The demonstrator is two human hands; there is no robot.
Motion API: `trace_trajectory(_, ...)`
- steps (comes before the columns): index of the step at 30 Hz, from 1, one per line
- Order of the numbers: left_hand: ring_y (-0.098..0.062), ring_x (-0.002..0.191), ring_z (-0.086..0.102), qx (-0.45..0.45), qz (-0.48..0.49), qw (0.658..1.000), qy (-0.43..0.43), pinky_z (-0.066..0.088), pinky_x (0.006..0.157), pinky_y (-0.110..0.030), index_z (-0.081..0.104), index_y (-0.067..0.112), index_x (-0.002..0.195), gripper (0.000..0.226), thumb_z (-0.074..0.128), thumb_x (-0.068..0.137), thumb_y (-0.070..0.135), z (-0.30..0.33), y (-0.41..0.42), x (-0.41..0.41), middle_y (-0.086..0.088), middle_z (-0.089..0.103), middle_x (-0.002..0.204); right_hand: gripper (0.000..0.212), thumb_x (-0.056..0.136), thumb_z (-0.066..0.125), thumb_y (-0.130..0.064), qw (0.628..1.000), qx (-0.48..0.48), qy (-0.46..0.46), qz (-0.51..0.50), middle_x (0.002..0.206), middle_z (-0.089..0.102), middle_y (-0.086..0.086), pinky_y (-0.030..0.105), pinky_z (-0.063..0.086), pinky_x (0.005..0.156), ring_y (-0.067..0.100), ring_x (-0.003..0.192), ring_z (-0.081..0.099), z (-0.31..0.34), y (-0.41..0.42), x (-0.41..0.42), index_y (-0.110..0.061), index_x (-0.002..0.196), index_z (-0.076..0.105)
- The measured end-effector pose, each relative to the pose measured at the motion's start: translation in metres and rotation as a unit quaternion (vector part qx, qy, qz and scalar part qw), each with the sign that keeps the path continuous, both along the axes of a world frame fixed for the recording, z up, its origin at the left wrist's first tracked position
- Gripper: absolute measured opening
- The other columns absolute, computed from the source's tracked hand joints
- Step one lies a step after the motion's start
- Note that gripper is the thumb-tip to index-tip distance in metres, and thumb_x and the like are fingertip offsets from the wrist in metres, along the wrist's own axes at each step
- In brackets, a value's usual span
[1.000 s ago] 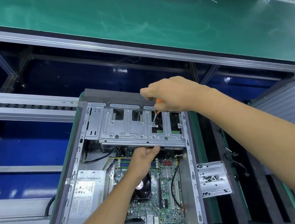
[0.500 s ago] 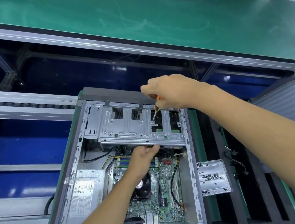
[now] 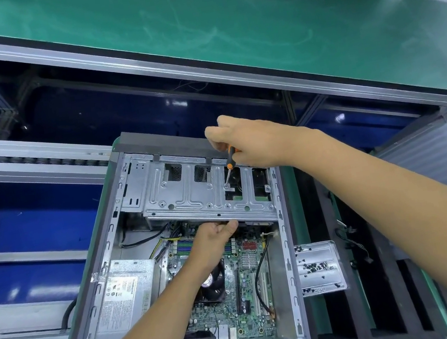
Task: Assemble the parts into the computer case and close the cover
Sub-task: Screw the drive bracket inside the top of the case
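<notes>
An open grey computer case (image 3: 286,247) lies on its side with no cover on it. Inside are a green motherboard (image 3: 246,292), a silver power supply (image 3: 125,295) and a metal drive cage (image 3: 190,192) across the top. My right hand (image 3: 253,143) grips an orange-and-black screwdriver (image 3: 230,162), tip down on a screw spot (image 3: 227,187) of the cage. My left hand (image 3: 216,238) reaches under the cage's front edge, its fingers curled up against the edge with the thumb beside it.
A small metal tray (image 3: 320,267) with several dark screws sits right of the case. Black foam slots (image 3: 384,290) lie further right, with loose cables on them. A green conveyor belt (image 3: 221,21) runs behind, and blue bins sit below the frame rails at left.
The right hand has tilted the screwdriver, showing more of the handle. The left hand stays under the cage edge.
</notes>
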State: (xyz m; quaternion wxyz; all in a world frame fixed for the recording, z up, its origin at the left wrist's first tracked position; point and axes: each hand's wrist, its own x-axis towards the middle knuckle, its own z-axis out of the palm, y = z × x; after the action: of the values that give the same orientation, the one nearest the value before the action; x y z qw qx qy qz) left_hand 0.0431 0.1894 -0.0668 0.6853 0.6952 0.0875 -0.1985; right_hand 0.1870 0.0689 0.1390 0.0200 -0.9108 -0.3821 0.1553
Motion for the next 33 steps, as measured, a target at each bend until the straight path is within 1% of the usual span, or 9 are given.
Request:
trace_trajectory(4,-0.011,0.044,0.019,0.007,0.002,1.0,-0.014,0.056,0.077,-0.035,0.025,0.025,0.053,0.059,0.063,0.087,0.055,-0.004,0.001,0.001,0.001,0.02,0.052,0.03,0.085,0.054,-0.004,0.999,-0.015,-0.037,0.017,0.088,0.04,-0.007,0.031,0.028,0.051,0.021,0.065,0.049,-0.001,0.005,0.002,-0.03,0.087,0.041)
trace_trajectory(6,-0.011,0.045,0.018,0.008,0.001,1.0,-0.023,0.047,0.052,-0.014,0.026,0.026,0.052,0.059,0.064,0.083,0.059,-0.006,0.001,0.002,0.001,0.02,0.053,0.021,0.09,0.058,-0.018,0.996,-0.031,-0.079,0.009,0.079,0.046,-0.008,0.031,0.025,0.051,0.02,0.062,0.05,-0.001,0.006,0.004,-0.027,0.085,0.04)
trace_trajectory(10,-0.012,0.045,0.017,0.004,0.004,1.0,-0.019,0.038,0.048,-0.004,0.025,0.025,0.054,0.059,0.064,0.082,0.06,-0.008,0.0,0.004,0.0,0.02,0.053,0.014,0.091,0.056,-0.026,0.997,-0.013,-0.073,-0.004,0.081,0.053,-0.007,0.031,0.029,0.051,0.018,0.062,0.054,0.0,0.002,0.001,-0.027,0.096,0.043)
trace_trajectory(14,-0.011,0.045,0.017,-0.014,0.007,1.0,-0.015,0.03,0.073,-0.004,0.025,0.025,0.054,0.058,0.063,0.081,0.059,-0.008,-0.001,0.002,0.0,0.019,0.054,0.037,0.082,0.055,-0.002,1.0,0.003,0.016,0.025,0.095,0.042,-0.01,0.032,0.03,0.053,0.004,0.073,0.048,0.008,0.006,-0.002,-0.033,0.098,0.041)
trace_trajectory(19,-0.01,0.044,0.018,-0.026,0.007,1.0,0.002,0.04,0.093,-0.033,0.026,0.024,0.055,0.059,0.065,0.091,0.048,-0.009,-0.001,0.001,0.0,0.02,0.053,0.018,0.092,0.055,-0.027,0.99,-0.04,-0.135,0.003,0.066,0.053,-0.006,0.031,0.029,0.05,0.021,0.056,0.052,0.0,0.007,-0.002,-0.027,0.093,0.036)
trace_trajectory(22,-0.01,0.044,0.019,-0.026,0.008,1.0,-0.001,0.036,0.096,-0.035,0.025,0.024,0.055,0.059,0.064,0.093,0.045,-0.008,0.0,0.001,0.0,0.02,0.053,0.024,0.089,0.057,-0.022,0.997,-0.022,-0.08,-0.005,0.093,0.055,-0.004,0.033,0.037,0.051,0.021,0.063,0.056,0.001,0.006,-0.002,-0.028,0.102,0.039)
trace_trajectory(25,-0.009,0.044,0.019,-0.024,0.007,1.0,-0.009,0.04,0.093,-0.029,0.026,0.024,0.055,0.059,0.064,0.093,0.047,-0.011,-0.001,0.001,0.001,0.02,0.053,0.035,0.082,0.055,-0.001,0.999,0.03,0.025,-0.009,0.098,0.049,-0.007,0.034,0.037,0.054,0.017,0.073,0.056,0.005,0.007,-0.003,-0.028,0.101,0.044)
trace_trajectory(29,-0.008,0.043,0.018,-0.026,0.013,0.999,-0.019,0.048,0.08,-0.013,0.026,0.024,0.054,0.058,0.065,0.088,0.052,-0.012,-0.001,0.001,0.002,0.02,0.053,0.02,0.092,0.059,-0.026,0.991,-0.042,-0.127,-0.01,0.066,0.049,-0.008,0.03,0.029,0.05,0.014,0.055,0.047,0.001,0.003,0.0,-0.027,0.095,0.039)
trace_trajectory(33,-0.01,0.044,0.017,0.003,0.002,1.0,-0.03,0.032,0.044,-0.011,0.025,0.024,0.054,0.058,0.062,0.083,0.058,-0.01,0.0,0.003,0.002,0.019,0.051,0.025,0.087,0.058,-0.023,0.998,-0.008,-0.062,-0.014,0.095,0.048,-0.005,0.031,0.033,0.05,0.016,0.06,0.051,0.001,0.001,0.0,-0.031,0.099,0.038)
